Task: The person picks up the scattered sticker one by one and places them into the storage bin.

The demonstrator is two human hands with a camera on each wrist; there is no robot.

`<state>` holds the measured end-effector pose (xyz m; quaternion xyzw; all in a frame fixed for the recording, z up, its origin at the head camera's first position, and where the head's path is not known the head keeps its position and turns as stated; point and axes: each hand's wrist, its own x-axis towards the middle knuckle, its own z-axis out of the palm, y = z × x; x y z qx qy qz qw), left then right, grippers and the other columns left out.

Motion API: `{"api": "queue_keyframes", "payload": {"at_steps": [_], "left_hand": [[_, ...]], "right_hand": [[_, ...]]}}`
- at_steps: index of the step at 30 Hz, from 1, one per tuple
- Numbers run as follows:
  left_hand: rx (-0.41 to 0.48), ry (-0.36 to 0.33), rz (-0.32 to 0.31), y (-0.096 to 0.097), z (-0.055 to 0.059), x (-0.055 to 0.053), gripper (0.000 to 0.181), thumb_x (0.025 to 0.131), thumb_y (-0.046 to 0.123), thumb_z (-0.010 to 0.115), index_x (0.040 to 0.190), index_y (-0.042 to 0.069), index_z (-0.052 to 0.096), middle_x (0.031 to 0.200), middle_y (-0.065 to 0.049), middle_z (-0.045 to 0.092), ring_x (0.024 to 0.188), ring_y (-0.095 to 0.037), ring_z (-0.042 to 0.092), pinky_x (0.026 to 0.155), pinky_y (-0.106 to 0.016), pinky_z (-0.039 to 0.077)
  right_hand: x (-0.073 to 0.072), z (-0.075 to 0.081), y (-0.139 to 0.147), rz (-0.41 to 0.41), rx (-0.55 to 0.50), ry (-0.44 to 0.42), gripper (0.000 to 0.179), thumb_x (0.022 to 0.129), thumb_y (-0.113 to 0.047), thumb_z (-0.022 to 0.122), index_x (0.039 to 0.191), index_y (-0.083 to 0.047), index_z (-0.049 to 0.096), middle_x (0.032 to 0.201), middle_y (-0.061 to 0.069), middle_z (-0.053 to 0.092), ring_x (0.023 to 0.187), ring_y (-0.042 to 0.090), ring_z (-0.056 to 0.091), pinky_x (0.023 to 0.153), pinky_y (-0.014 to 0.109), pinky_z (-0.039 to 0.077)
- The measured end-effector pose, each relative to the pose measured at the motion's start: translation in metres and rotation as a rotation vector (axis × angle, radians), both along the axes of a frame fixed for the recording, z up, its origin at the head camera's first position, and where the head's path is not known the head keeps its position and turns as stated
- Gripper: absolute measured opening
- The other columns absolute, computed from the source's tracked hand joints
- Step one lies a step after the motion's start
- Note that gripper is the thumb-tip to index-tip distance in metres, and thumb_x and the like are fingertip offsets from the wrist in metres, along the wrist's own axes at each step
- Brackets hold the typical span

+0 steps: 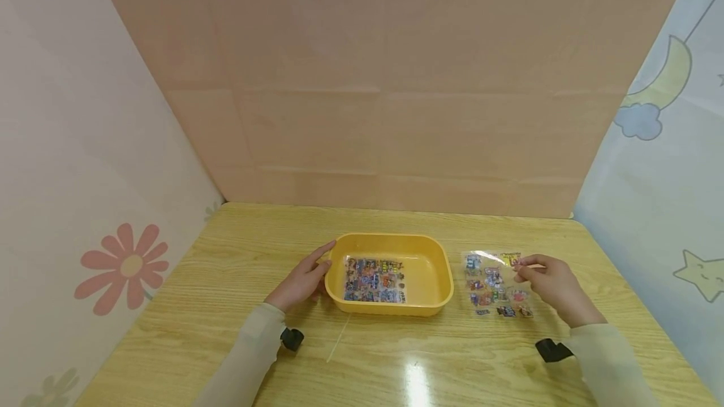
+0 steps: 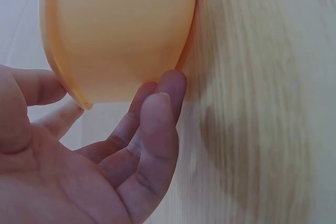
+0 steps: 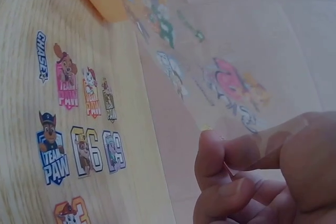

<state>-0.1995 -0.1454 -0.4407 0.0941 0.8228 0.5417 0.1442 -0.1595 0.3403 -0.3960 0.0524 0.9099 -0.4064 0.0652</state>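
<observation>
A shallow yellow plastic tub (image 1: pixel 430 278) stands on the table with a clear sheet of cartoon stickers (image 1: pixel 373 281) lying in its left part. My left hand (image 1: pixel 302 278) holds the tub's left end, thumb and forefinger at the rim and the other fingers against the outer wall (image 2: pixel 121 40). To the right of the tub, my right hand (image 1: pixel 548 284) pinches the upper right part of a transparent sticker sheet (image 1: pixel 492 284) between thumb and fingers. In the right wrist view this sheet (image 3: pixel 231 82) rises at a slant, and more cartoon stickers (image 3: pixel 52 150) show flat over the wood beyond it.
The wooden table (image 1: pixel 237 237) backs onto a plain pinkish-tan panel (image 1: pixel 379 93). A flower-printed wall (image 1: pixel 102 162) stands on the left, a moon-and-star wall (image 1: pixel 679 174) on the right. A thin pale line (image 1: pixel 338 339) runs over the wood before the tub.
</observation>
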Motion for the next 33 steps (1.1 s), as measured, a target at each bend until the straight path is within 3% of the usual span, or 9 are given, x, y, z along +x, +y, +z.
{"api": "queue_keyframes", "payload": {"at_steps": [11, 15, 19, 33], "left_hand": [[0.0, 0.0, 0.005, 0.0, 0.001, 0.001, 0.051, 0.11, 0.029, 0.041, 0.158, 0.035, 0.028, 0.096, -0.012, 0.064, 0.073, -0.028, 0.064, 0.058, -0.035, 0.048], [-0.001, 0.001, 0.005, 0.0, 0.001, 0.001, 0.051, 0.11, 0.029, 0.041, 0.159, 0.034, 0.027, 0.096, -0.013, 0.064, 0.073, -0.028, 0.064, 0.058, -0.036, 0.049], [0.0, -0.001, 0.009, 0.0, 0.001, 0.001, 0.051, 0.11, 0.03, 0.041, 0.158, 0.035, 0.028, 0.096, -0.013, 0.063, 0.074, -0.028, 0.064, 0.058, -0.035, 0.048], [-0.002, -0.011, 0.023, 0.001, 0.001, 0.0, 0.05, 0.109, 0.031, 0.042, 0.157, 0.037, 0.029, 0.093, -0.012, 0.065, 0.074, -0.028, 0.064, 0.058, -0.035, 0.049]], "right_hand": [[0.003, 0.008, -0.002, -0.021, -0.05, -0.002, 0.045, 0.108, -0.031, 0.041, 0.134, 0.006, 0.048, 0.105, 0.012, 0.07, 0.104, 0.028, 0.063, 0.069, 0.036, 0.049], [0.003, 0.011, -0.005, -0.023, -0.072, -0.003, 0.046, 0.108, -0.032, 0.041, 0.135, 0.005, 0.047, 0.104, 0.01, 0.069, 0.079, 0.015, 0.057, 0.062, 0.035, 0.045], [0.002, 0.013, -0.008, -0.016, -0.094, 0.001, 0.047, 0.108, -0.034, 0.043, 0.136, 0.003, 0.046, 0.102, 0.008, 0.067, 0.061, 0.015, 0.043, 0.057, 0.035, 0.041], [-0.005, 0.027, -0.027, 0.004, -0.155, 0.038, 0.053, 0.105, -0.038, 0.051, 0.139, 0.003, 0.043, 0.089, -0.002, 0.069, 0.053, 0.009, 0.033, 0.053, 0.032, 0.037]]}}
